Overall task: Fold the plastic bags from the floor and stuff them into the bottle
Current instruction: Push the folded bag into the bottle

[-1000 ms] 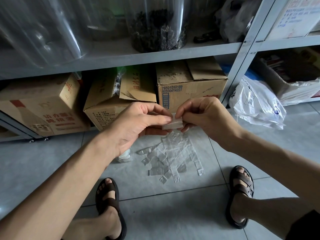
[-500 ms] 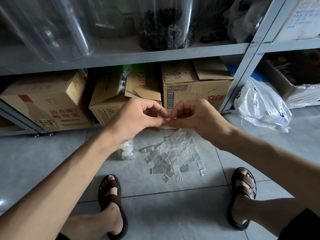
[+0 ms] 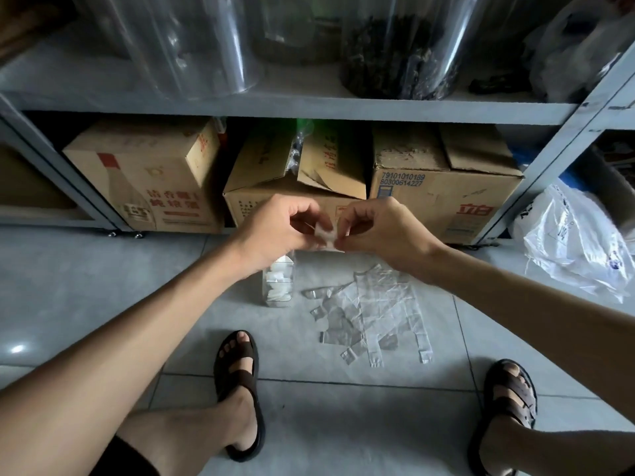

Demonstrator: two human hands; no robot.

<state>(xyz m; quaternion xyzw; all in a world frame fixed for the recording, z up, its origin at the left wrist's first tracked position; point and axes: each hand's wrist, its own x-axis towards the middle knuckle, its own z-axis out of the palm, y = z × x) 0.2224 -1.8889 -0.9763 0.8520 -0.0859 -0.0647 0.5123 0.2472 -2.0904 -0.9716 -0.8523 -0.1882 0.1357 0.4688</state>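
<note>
1. Pinching a small folded plastic bag (image 3: pixel 324 234) from opposite sides, thumb against curled fingertips, with the left hand (image 3: pixel 275 228) and the right hand (image 3: pixel 385 228), in the air in front of the boxes.
2. Holding that bag just above and right of the clear bottle (image 3: pixel 279 286), which is standing upright on the tiled floor (image 3: pixel 103 276) and is partly filled with white folded bags, its top hidden behind the left wrist.
3. Working over a heap of flat clear plastic bags (image 3: pixel 374 310) lying on the tiles just right of the bottle.
4. Planting a left sandal (image 3: pixel 237 379) and a right sandal (image 3: pixel 512 403) either side of the heap.
5. Facing a grey metal shelf (image 3: pixel 275 106) with cardboard boxes (image 3: pixel 151 176) beneath, and a crumpled white bag (image 3: pixel 577 245) at far right.
</note>
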